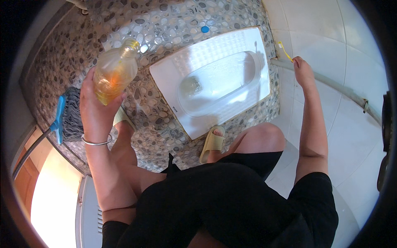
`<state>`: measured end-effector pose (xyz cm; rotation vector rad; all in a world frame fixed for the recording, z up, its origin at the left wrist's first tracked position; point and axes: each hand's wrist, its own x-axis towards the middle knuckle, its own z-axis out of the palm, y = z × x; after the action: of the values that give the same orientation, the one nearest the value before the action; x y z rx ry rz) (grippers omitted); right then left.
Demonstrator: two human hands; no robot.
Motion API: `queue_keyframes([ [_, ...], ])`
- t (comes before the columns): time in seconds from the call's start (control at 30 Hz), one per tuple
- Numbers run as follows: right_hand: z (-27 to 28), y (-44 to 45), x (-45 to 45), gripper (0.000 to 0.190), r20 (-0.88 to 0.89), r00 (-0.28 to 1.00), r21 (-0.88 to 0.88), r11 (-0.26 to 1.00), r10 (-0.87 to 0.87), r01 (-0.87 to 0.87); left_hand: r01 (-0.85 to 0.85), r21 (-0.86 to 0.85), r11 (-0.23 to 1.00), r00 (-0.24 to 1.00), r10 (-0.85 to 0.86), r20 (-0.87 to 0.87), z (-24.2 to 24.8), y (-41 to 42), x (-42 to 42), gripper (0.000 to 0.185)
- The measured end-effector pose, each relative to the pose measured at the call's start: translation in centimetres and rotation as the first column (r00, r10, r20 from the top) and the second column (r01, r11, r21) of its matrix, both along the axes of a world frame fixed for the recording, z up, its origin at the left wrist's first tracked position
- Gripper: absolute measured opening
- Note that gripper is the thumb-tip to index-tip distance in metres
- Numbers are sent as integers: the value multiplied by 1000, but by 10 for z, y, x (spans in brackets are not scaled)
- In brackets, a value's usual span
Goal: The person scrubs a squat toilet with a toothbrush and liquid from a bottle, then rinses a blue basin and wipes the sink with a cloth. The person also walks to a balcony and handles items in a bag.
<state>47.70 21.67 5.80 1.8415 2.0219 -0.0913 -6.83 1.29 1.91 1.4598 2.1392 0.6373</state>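
Observation:
My left hand (100, 107) grips a clear plastic bottle (116, 69) that holds some yellow-orange liquid. The bottle leans away from me, its uncapped mouth towards the upper right. Between the fingers of my right hand (303, 72) is the handle of a yellow toothbrush (285, 52), its white bristles pointing up and away near the tiled wall. A white ceramic squat toilet (167, 73) is set in the floor between the two hands, with some water at its drain end. On the pebbled floor beyond it lies a blue bottle cap (205, 29).
A grey mop head (73, 114) with a blue holder (59, 119) rests left of my left hand. Along the white tiled wall (325, 49) on the right runs a pipe (335, 83). My feet, in beige slippers (212, 144), stand on the pebble floor (155, 133). An open doorway (55, 192) is at lower left.

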Motion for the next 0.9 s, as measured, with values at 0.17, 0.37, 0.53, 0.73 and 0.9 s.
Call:
queue_keyframes([
  [0.17,-19,-17,-5,24,13,997,-116,991,70,-68,9,-2,1000,1000,-9,1,2,-1,1,82],
  [0.37,-88,-79,-34,25,62,986,-618,782,156,-85,9,-5,1000,999,-8,53,6,-6,4,81],
  [0.53,-143,-108,-28,22,-3,964,-702,686,265,-191,14,-6,1000,1000,-14,13,-1,-12,5,84],
  [0.73,-197,-100,-11,25,20,963,-648,736,270,-193,1,-20,1000,993,2,115,-6,-17,12,86],
  [0.9,-206,-101,-40,26,-59,987,-611,776,153,-157,-127,5,992,932,118,344,-7,-23,25,81],
])
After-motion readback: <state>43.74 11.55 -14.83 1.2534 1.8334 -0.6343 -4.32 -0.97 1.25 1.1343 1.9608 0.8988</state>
